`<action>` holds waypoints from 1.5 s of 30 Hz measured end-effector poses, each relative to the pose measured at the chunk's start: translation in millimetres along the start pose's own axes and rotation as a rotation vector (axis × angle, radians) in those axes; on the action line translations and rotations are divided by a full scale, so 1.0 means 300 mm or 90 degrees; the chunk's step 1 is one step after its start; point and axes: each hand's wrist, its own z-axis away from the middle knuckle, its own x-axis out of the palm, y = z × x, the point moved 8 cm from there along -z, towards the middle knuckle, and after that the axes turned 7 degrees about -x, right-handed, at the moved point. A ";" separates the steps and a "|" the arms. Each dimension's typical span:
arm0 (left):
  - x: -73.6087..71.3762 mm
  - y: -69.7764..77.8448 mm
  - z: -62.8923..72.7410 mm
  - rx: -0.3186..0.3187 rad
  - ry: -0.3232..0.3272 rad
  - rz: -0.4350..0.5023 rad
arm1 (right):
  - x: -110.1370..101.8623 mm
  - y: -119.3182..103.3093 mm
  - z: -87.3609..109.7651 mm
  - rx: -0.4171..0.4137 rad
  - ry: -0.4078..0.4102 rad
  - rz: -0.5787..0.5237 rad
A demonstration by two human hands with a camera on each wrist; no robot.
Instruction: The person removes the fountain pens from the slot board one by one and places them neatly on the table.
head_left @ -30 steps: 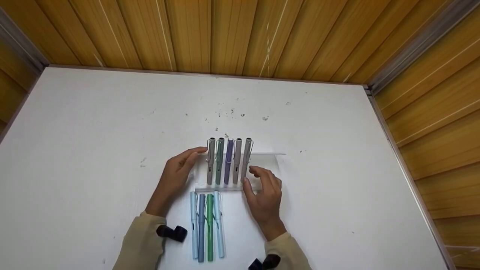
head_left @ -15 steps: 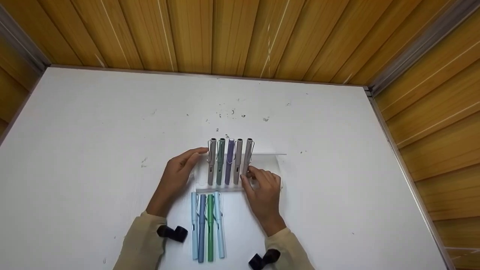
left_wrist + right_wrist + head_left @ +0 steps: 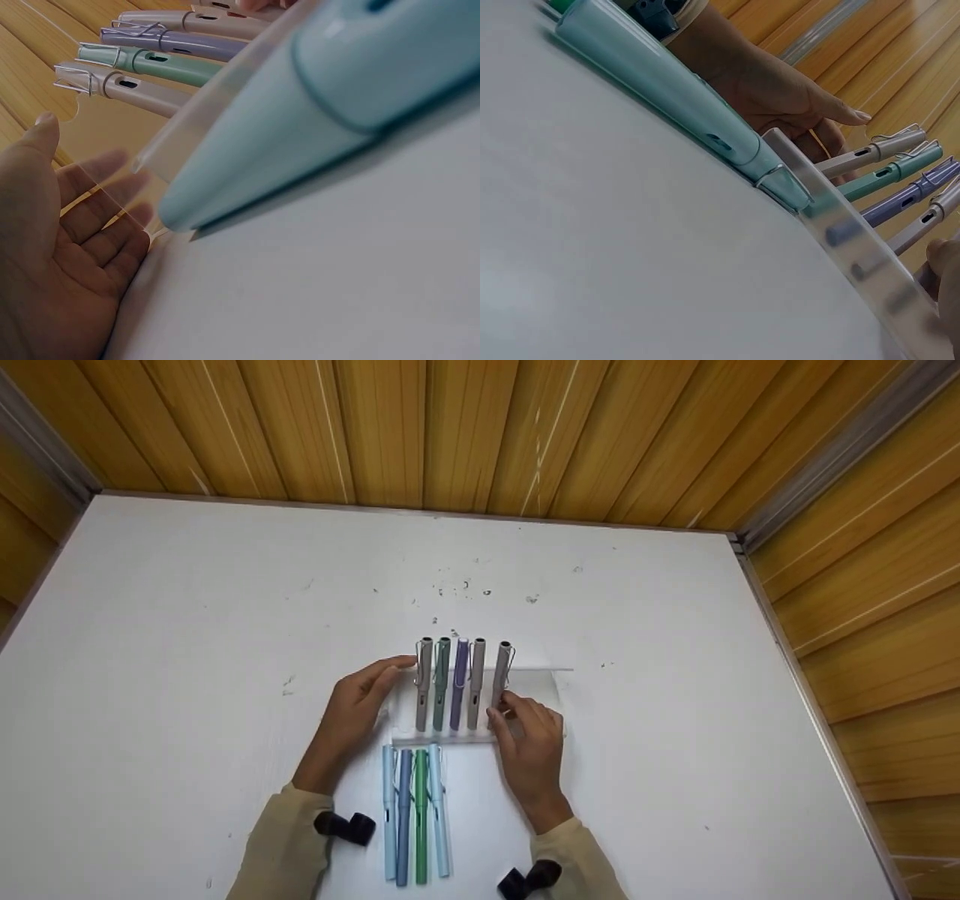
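Observation:
A clear plastic pen stand holds a row of capped pens with wire clips, leaning back side by side. From the left come a grey pen, a grey-green pen, a purple pen and another grey pen. My right hand pinches the lower part of the rightmost grey pen between thumb and fingers. At the stand's left edge rests my left hand; in the left wrist view its loosely extended fingers show through the clear panel.
In front of the stand, a light blue pen, a slate blue pen, a green pen and another light blue pen lie on the white table. Wood-patterned panels border the table.
My right hand has closed its thumb and fingers on the rightmost grey pen and shifted it slightly right, widening the gap to its neighbour. My left hand stays at the stand's edge.

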 end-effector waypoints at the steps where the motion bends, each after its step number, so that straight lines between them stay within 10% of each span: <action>1: 0.000 0.000 0.000 0.001 0.001 0.000 | -0.002 0.001 0.000 -0.001 0.005 -0.001; 45: 0.000 0.008 -0.001 0.018 0.003 0.021 | -0.169 0.134 0.005 0.016 0.082 0.041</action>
